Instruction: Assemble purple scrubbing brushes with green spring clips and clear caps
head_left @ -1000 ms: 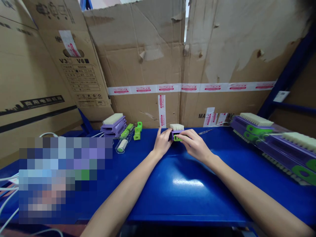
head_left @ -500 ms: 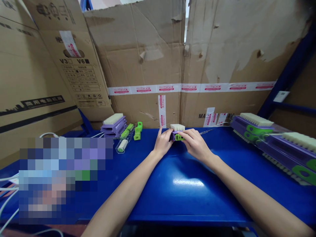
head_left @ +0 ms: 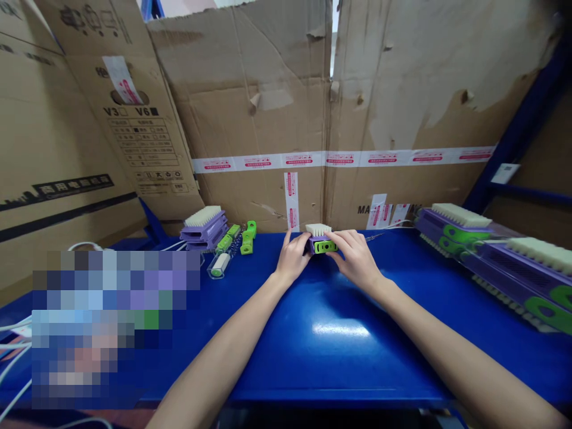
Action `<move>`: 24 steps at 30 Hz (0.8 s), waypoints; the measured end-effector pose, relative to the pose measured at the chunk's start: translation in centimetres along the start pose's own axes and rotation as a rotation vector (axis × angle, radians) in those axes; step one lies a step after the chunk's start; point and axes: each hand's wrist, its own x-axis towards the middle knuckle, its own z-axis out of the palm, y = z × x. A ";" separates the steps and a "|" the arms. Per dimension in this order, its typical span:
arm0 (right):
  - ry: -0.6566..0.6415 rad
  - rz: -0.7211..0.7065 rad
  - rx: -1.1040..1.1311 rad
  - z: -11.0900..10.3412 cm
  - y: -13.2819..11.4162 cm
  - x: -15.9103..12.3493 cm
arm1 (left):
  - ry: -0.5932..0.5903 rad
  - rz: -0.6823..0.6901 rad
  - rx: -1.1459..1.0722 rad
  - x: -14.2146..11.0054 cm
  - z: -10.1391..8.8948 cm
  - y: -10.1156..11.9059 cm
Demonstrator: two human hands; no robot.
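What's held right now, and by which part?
The purple-and-green brush: left grip at its left end, right grip at its right end. Some fingertips are hidden.

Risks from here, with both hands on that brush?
1. The purple brush is held by the fingers of the left hand and right hand; it might slip if either eases.
2. A thin pointed tool lies just beyond the right hand, which could knock it.
3. Small green pieces lie left of the left hand; a sideways sweep may scatter them.
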 end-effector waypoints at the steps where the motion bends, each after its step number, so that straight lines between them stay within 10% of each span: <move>1: 0.004 -0.015 0.002 -0.1 0.1 0.0 | -0.001 -0.002 0.001 0.0 0.0 0.0; 24: -0.001 -0.264 -0.092 0.3 -0.2 0.0 | 0.011 0.000 -0.014 -0.1 -0.1 -0.3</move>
